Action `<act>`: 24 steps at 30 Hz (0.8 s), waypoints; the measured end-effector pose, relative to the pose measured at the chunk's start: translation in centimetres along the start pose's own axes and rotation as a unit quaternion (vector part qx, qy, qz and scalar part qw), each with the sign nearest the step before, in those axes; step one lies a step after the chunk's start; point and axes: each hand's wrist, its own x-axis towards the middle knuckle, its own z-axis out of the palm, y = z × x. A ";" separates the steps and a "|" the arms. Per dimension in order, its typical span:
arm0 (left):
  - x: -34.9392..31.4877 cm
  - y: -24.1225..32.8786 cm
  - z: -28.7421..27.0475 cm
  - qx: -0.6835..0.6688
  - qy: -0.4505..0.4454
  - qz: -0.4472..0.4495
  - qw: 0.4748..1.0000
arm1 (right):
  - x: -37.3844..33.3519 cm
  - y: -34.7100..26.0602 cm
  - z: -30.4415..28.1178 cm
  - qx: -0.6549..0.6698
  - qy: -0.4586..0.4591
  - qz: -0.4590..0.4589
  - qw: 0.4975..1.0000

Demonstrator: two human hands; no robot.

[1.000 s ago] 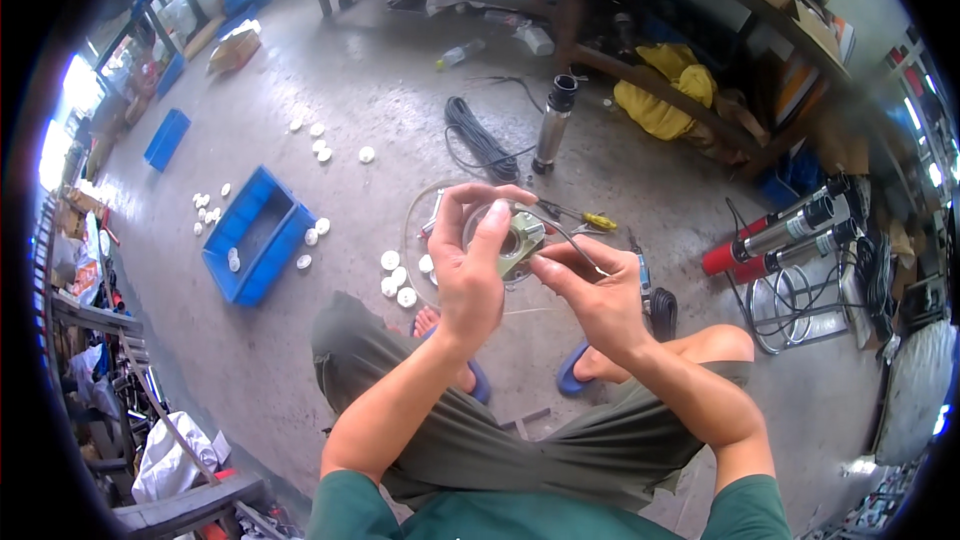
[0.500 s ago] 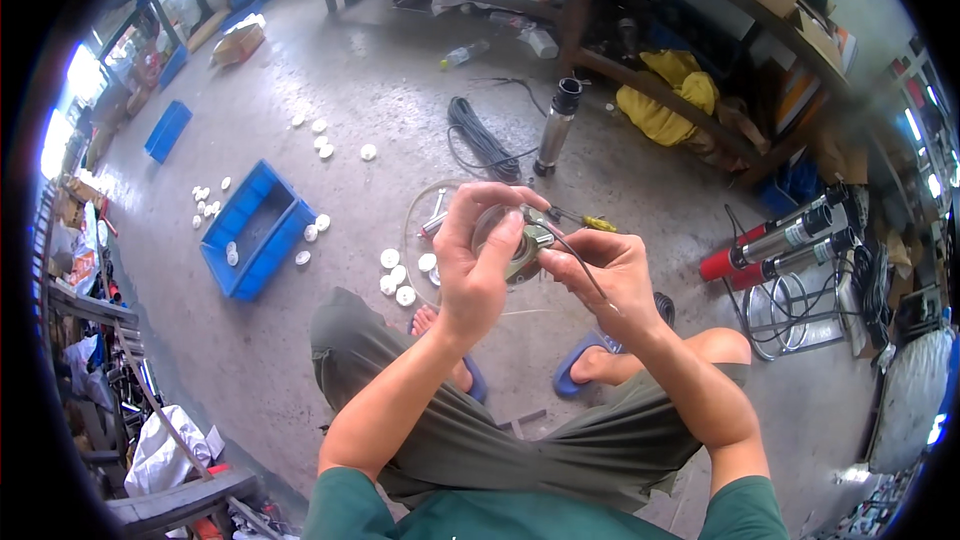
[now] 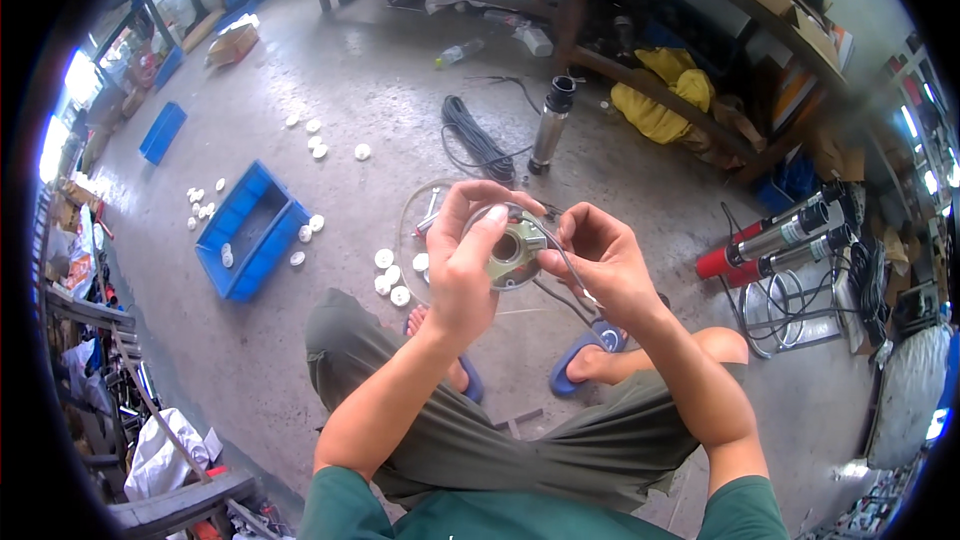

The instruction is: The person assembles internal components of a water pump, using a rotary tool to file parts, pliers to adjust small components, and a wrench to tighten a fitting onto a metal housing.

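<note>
My left hand (image 3: 462, 270) curls its fingers and thumb around the rim of a round metal pump part (image 3: 512, 248), greenish-grey with a dark hole in its middle. From the other side my right hand (image 3: 604, 262) comes up to the part. Its thumb and fingers are closed on a thin dark cable (image 3: 569, 258) at the part's edge. Where the cable meets the part, my fingertips cover most of the joint. Beneath my left wrist several white plastic discs (image 3: 400, 296) lie on the floor.
A blue bin (image 3: 247, 278) stands left with more white discs around it. Ahead are a coiled black cable (image 3: 470, 140) and an upright steel cylinder (image 3: 552, 128). Red-ended steel cylinders (image 3: 750, 255) lie at right, and a workbench (image 3: 660, 100) runs along the back.
The pump part has tilted, so its flat face and middle hole show more fully. My right hand's fingers have shifted along the cable, and more dark cable shows beneath the part.
</note>
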 end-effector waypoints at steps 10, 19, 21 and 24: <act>-0.1 0.2 -0.2 -0.062 0.003 -0.080 0.995 | 0.0 1.9 0.5 -0.024 0.018 -0.093 0.995; 0.0 0.9 -0.9 -0.081 0.000 -0.120 0.989 | 0.4 1.6 0.7 0.009 -0.021 -0.040 0.999; 0.1 1.1 -0.8 -0.111 0.004 -0.139 0.984 | 0.1 1.6 0.5 0.019 -0.037 -0.053 0.998; 0.3 1.0 -1.2 -0.089 0.005 -0.139 0.986 | 0.1 1.2 0.4 -0.125 -0.012 -0.166 0.978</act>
